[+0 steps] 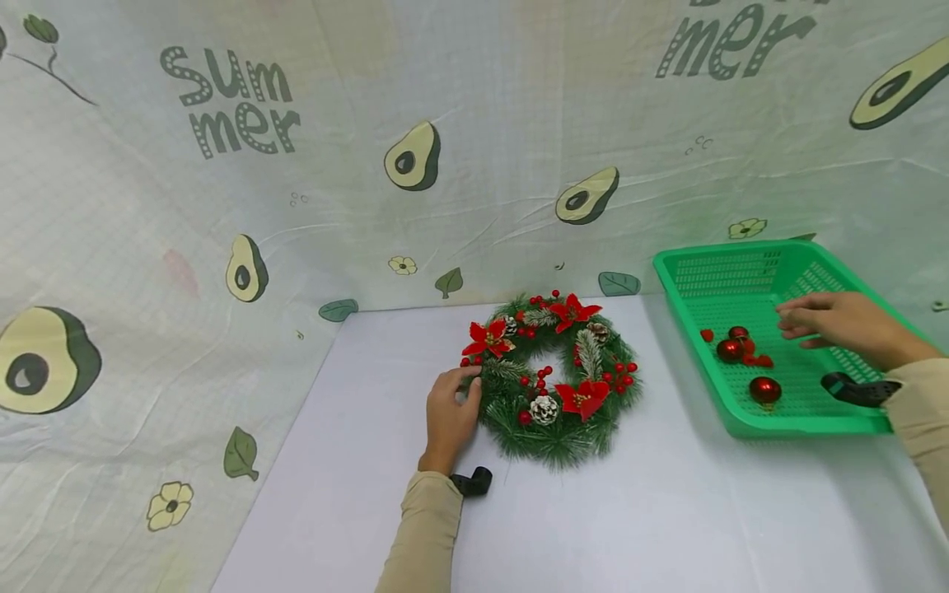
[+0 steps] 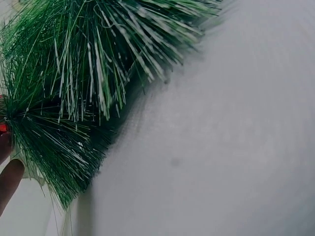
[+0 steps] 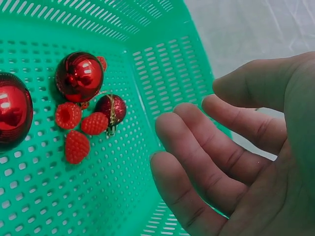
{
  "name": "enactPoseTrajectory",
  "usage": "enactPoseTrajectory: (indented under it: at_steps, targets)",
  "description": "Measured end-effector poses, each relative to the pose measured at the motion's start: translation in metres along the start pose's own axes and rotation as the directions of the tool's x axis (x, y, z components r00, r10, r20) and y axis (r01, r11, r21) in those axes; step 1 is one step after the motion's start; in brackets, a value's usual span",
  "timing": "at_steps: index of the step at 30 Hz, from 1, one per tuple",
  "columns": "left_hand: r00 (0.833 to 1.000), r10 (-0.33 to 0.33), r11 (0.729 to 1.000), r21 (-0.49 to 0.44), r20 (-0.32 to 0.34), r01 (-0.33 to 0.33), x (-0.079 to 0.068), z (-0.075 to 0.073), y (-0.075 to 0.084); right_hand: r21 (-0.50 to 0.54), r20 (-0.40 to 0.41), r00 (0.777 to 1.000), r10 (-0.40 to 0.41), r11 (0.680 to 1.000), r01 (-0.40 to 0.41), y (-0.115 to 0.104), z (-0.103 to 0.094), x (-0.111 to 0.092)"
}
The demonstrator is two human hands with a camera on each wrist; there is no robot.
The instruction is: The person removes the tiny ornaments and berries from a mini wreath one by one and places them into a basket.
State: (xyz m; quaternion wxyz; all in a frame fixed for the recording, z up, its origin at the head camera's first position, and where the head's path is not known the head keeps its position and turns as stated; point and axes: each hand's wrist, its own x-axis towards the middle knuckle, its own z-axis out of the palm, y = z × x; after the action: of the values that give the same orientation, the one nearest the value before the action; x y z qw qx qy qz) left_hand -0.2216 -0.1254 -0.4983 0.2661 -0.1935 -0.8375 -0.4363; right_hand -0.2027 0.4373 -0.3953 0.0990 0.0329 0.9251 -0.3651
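Observation:
A green Christmas wreath (image 1: 556, 445) lies on the white table, trimmed with red poinsettias (image 1: 584, 399), red berries and pine cones (image 1: 544, 409). My left hand (image 1: 451, 412) touches its left edge with slightly bent fingers; in the left wrist view only fingertips (image 2: 11, 179) show beside the green needles. Over the green plastic basket (image 1: 808, 424) hovers my right hand (image 1: 845, 325), holding nothing, fingers loosely bent and thumb apart. Inside the basket are shiny red baubles (image 3: 78, 77), a smaller glittery red bauble (image 3: 111, 109) and red raspberry-like pieces (image 3: 77, 146).
The basket stands at the table's right, some way from the wreath. Behind the table hangs a pale cloth (image 1: 504, 99) printed with avocados and leaves. Both wrists wear small black cameras, the left one (image 1: 474, 482) near the wreath and the right one (image 1: 860, 389) over the basket.

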Motion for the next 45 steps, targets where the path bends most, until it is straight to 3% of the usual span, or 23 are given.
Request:
enactPoseTrajectory:
  at_steps: [9,19,28,38,45]
  targets:
    - [0.997,0.049,0.999,0.012,-0.066,-0.048,0.003,-0.001,0.0,0.014,-0.016,1.0,0.0,1.0,0.0,-0.006,-0.003,0.002]
    - [0.994,-0.099,0.992,-0.084,-0.042,0.095,0.013,-0.009,0.015,0.04,-0.041,0.999,-0.032,0.999,0.034,-0.019,-0.004,0.004]
    - [0.995,-0.096,0.987,-0.131,-0.008,0.094,0.021,-0.016,0.024,0.055,-0.024,0.998,-0.06,0.997,0.061,-0.023,0.0,0.003]
    - [0.999,-0.037,0.998,-0.042,0.021,0.038,0.041,-0.019,0.025,0.144,-0.034,0.995,-0.097,0.984,0.1,-0.037,0.006,0.006]
    - [0.995,0.02,0.996,0.082,0.1,-0.028,0.052,-0.02,0.026,0.233,-0.048,0.991,-0.121,0.964,0.129,-0.053,0.019,0.011]
